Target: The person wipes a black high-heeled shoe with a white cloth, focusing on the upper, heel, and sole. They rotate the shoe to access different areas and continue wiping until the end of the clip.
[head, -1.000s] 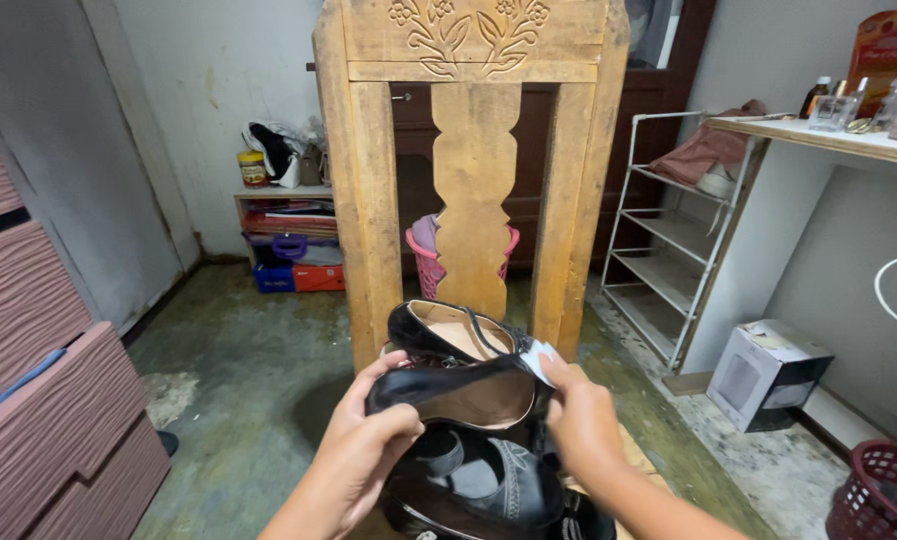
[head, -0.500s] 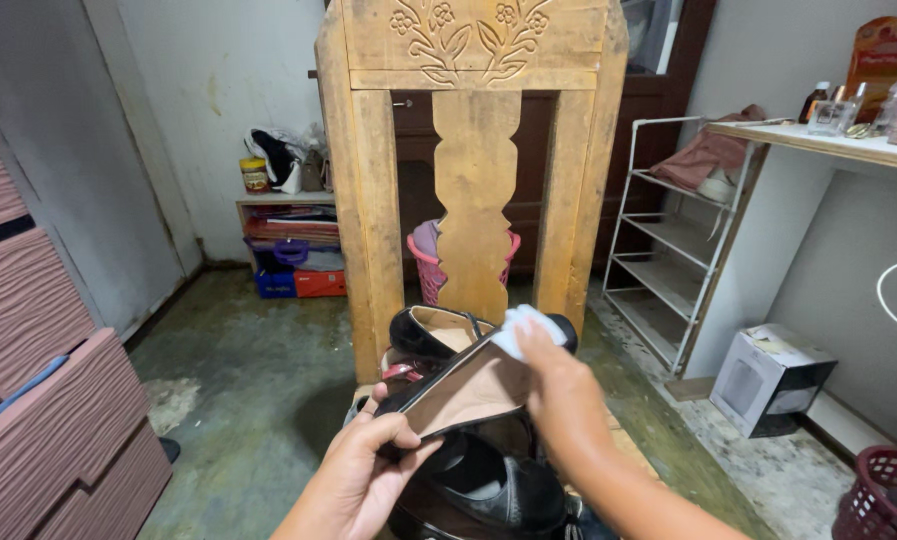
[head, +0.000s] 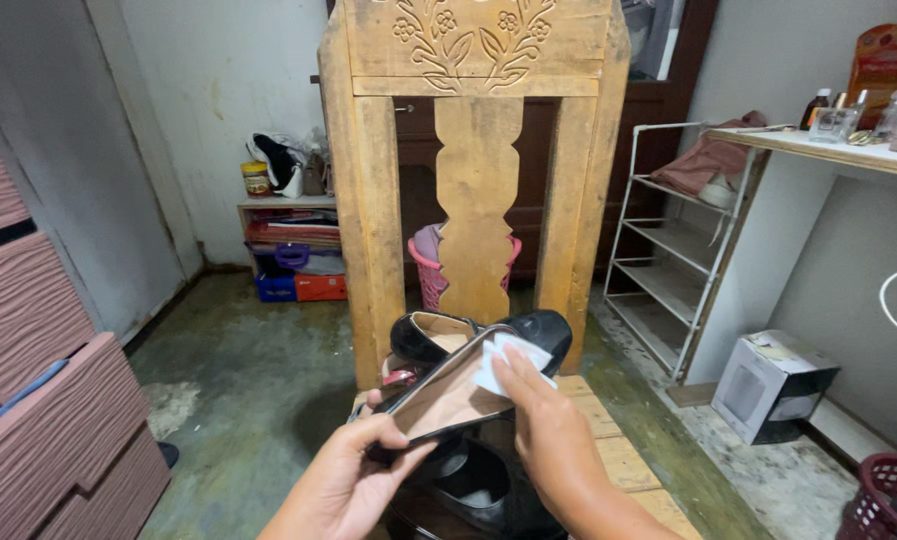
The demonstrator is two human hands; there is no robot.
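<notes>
My left hand [head: 353, 480] clamps the heel end of a black flat shoe [head: 468, 375], tilted with its tan insole up. My right hand [head: 543, 420] presses a white wipe [head: 503, 362] into the toe end under flat, closed fingers [head: 513, 375] (mid-wipe, I judge); next calls for steady strokes heelward, toward my left fingers.

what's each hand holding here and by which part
The left hand grips a black flat shoe at its heel end, thumb on the rim. The right hand presses a white wipe into the shoe's opening with its fingertips.
</notes>
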